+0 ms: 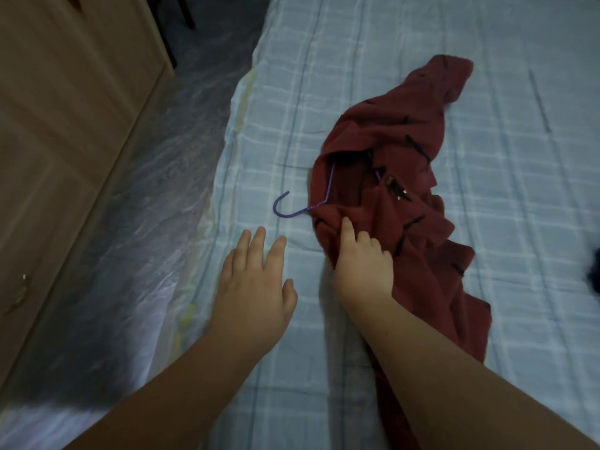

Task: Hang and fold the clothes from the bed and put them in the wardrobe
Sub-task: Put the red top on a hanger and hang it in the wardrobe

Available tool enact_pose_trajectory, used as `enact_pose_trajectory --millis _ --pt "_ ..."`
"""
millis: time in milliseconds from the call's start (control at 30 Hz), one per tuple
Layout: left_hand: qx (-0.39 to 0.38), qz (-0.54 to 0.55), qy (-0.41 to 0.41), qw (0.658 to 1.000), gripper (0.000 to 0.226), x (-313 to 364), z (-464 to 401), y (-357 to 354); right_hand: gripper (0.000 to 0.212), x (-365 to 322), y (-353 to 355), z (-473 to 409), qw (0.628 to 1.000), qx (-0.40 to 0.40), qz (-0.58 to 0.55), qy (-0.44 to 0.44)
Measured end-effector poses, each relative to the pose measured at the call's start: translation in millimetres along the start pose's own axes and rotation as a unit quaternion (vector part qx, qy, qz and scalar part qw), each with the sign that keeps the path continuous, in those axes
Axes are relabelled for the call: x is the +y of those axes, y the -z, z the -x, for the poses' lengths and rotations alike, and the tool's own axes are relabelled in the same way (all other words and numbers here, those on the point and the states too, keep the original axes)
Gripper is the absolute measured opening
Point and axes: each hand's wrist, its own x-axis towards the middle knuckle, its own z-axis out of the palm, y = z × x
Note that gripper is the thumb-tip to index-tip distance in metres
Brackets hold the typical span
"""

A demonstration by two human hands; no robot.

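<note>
Gripping maroon garment (389,177) edge: right hand (360,264); no legible writing.

garment (389,177): maroon, black marks | hanger (285,207): purple | sheet (519,190): pale-blue check

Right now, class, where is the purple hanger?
In the head view, the hanger lies on the bed near its left edge; its hook pokes out left of the red garment, just beyond the right hand.

most of the purple hanger (293,207) lies hidden inside the red garment (389,177).
</note>
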Motion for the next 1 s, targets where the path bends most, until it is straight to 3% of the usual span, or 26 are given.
enact_pose_trajectory --millis 167,267,433,633,900,1000 --pt "-0.011 0.008 -0.001 1.0 0.066 9 1 10 0.052 14 14 19 0.998 -0.002 -0.06 -0.011" --pt "-0.01 0.02 0.003 1.0 0.071 13 12 21 0.042 26 27 49 0.994 0.041 -0.099 -0.001" --pt "0.005 0.006 -0.018 1.0 0.079 16 49 59 0.041 37 73 120 0.981 0.106 -0.162 -0.01" --pt "0.02 0.01 -0.059 0.998 0.083 38 84 162 0.028 30 185 210 0.954 0.174 -0.237 -0.05" --pt "0.077 0.074 -0.143 0.984 0.099 76 128 310 0.018 30 304 354 0.957 0.215 -0.194 -0.011" --pt "0.037 0.06 -0.196 0.978 0.103 93 135 345 0.017 48 330 395 0.949 0.208 -0.236 -0.028"
